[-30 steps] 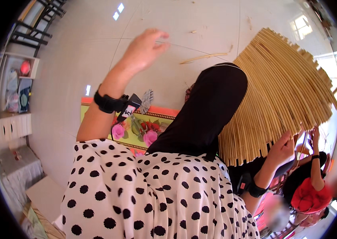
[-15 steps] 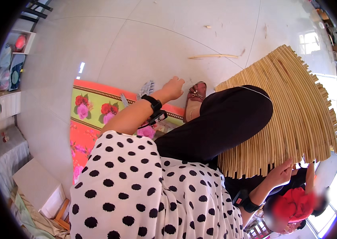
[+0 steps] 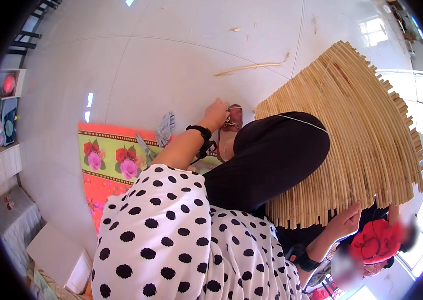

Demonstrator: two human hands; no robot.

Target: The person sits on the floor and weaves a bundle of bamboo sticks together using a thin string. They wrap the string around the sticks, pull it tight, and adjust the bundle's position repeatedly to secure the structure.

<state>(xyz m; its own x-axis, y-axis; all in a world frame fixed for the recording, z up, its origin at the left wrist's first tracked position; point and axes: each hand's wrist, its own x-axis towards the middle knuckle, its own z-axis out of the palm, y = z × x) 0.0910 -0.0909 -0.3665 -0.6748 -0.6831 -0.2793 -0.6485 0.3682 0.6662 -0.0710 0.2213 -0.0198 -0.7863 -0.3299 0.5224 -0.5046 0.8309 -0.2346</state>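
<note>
My left hand is closed in a pinch beside my brown shoe. A thin white string runs from its fingers across my black-trousered knee toward the mat. The mat is a broad fan of pale, straw-coloured stalks laid side by side, with uneven ends, leaning against my leg on the right. At its lower edge my right hand has its fingers pressed together, touching or almost touching the stalk ends. Whatever those fingers hold is too small to make out.
Scissors and a grey striped cloth lie by a flowered mat. A loose stalk is on the tiled floor. Another person in a red cap is at the lower right, a hand at the stalk mat's edge.
My left hand has moved right, closer to my shoe, and the string now shows stretched from it over my knee. My right hand stays at the mat's lower edge. The whole view has shifted slightly.
</note>
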